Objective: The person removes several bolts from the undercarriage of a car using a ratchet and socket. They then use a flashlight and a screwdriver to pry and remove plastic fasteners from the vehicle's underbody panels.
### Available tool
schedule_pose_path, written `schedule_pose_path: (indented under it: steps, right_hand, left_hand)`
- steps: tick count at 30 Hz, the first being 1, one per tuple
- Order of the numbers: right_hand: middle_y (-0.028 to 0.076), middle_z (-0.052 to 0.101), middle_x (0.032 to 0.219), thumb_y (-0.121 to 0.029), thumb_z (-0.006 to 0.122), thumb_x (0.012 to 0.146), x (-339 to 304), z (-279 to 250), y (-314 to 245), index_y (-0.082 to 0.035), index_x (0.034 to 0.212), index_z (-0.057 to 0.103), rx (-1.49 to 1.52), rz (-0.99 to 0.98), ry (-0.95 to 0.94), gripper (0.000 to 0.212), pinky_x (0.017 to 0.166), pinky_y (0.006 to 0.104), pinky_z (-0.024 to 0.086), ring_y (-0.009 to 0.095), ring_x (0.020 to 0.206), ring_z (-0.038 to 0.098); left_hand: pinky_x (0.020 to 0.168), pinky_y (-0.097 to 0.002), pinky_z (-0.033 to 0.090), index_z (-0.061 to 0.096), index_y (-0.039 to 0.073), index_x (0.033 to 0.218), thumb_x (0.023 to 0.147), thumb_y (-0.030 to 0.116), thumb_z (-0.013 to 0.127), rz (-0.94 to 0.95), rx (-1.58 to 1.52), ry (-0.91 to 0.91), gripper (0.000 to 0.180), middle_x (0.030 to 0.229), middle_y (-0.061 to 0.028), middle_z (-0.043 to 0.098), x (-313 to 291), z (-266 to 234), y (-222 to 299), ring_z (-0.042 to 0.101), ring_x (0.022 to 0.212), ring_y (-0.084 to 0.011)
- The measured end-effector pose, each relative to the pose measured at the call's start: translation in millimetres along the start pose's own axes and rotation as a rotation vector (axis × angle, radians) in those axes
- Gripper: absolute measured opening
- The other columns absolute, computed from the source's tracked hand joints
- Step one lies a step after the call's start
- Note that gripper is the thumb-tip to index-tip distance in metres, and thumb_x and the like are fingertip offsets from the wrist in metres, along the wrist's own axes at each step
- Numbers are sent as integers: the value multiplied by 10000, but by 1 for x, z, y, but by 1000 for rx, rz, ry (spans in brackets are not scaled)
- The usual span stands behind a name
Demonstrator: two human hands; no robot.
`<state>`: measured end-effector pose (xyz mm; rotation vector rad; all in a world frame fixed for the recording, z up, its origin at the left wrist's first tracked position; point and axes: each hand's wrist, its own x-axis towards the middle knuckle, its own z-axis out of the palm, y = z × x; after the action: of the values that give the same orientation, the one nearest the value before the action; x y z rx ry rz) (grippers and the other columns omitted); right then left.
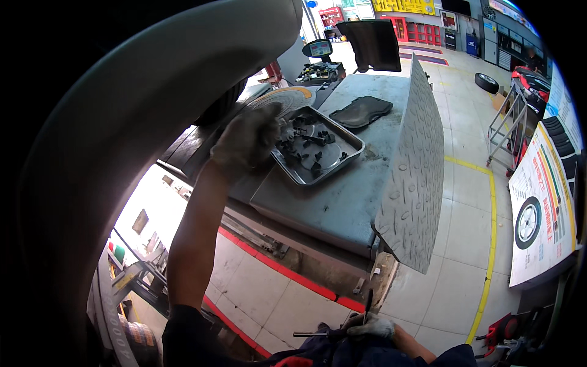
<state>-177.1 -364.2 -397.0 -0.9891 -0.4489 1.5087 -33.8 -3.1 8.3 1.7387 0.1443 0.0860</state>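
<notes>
My left hand, in a dirty grey glove, is raised at the left edge of a shallow metal tray. Its fingers look curled; what they hold, if anything, does not show. In the tray lie several small black clips and loose pieces. Low in the picture, close to my body, my gloved right hand is closed round a hand tool with a thin metal shaft and a dark upright part. The exact kind of tool cannot be made out.
The tray stands on a grey lift platform beside a flat black plastic cover. A tilted tread-plate flap edges the platform on the right. A large pale curved car panel overhangs the left. Farther right stand a wheeled frame and a poster board.
</notes>
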Motion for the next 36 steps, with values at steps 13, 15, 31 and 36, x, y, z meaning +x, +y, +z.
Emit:
schedule_pose_path:
  steps: [13,15,31,36]
  right_hand:
    - [42,684,860,-226,734,930,-5,3,-5,19,1121,697,-49,18,3,313,654,240,482,85,718,594]
    - [51,692,869,-222,731,931,-4,5,-8,24,1131,689,-1,-3,-8,319,663,235,488,89,725,604]
    - [35,668,898,-137,700,919,18,55,-74,-14,1233,633,-14,-309,251,343,592,261,499,100,694,608]
    - [49,648,827,-95,639,900,52,94,-96,-4,1194,608,-43,-420,340,310,461,238,451,80,558,553]
  left_hand:
    - [948,-434,508,725,83,1062,866,356,589,85,1793,-192,363,1097,-159,694,-11,70,32,658,1064,-333]
    - [908,-415,524,714,54,1029,878,307,596,126,1775,-177,317,1031,-175,693,-12,77,35,672,997,-332]
    - [403,-273,273,571,28,1279,1039,239,411,309,-832,129,357,658,7,412,-164,-5,-129,353,450,-94]
    - [403,-273,264,565,57,1323,1086,281,365,250,-960,164,382,650,18,369,-230,17,-178,344,478,-96]
